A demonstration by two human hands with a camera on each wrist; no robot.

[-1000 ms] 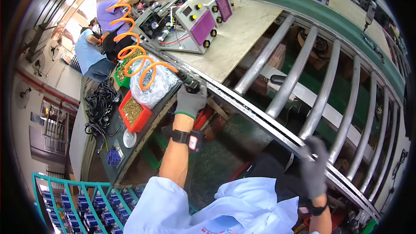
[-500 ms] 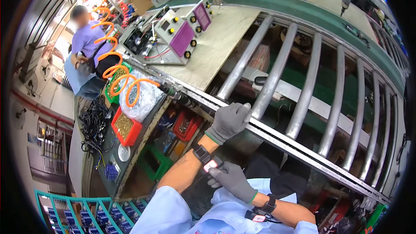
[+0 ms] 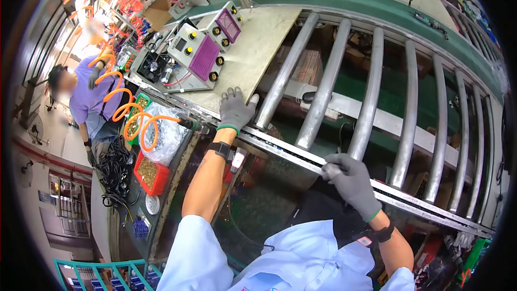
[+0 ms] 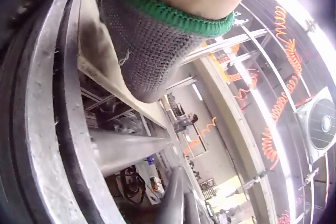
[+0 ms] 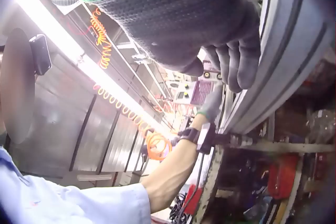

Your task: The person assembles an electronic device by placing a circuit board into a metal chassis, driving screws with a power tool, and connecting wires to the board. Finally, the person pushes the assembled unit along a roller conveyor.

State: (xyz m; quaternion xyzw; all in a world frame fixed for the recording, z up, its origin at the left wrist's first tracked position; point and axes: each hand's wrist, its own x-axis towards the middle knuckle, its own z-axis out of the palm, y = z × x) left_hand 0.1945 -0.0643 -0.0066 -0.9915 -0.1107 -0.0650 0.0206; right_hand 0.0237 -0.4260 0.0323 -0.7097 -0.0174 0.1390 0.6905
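Wears grey gloves with green cuffs and a band on each wrist. Lays the left hand (image 3: 235, 109) flat on the near corner of a pale board (image 3: 264, 43) lying across the rollers (image 3: 325, 83), fingers straight and spread, palm down, gripping nothing. In the wrist view, rests the heel of the glove on the board's edge, right beside the near rail (image 3: 288, 152). Curls the right hand (image 3: 353, 183) over that same rail, well to the right of the left hand, fingers hooked round the rail's top edge and clasping it, with bare rollers just beyond the knuckles. Has, on the far left part of the board, two welders (image 3: 198, 56) with purple fronts and yellow and black knobs, side by side, apart from the left hand. Has to the left, below the rail, a bench (image 3: 171, 183) with an orange coiled hose (image 3: 129, 110), a clear bag (image 3: 167, 129) just beside a red bin (image 3: 146, 171) of small brass-coloured parts, and black cables (image 3: 112, 170) near the bin. Faces, past the bench, a worker (image 3: 83, 102) in a purple shirt.
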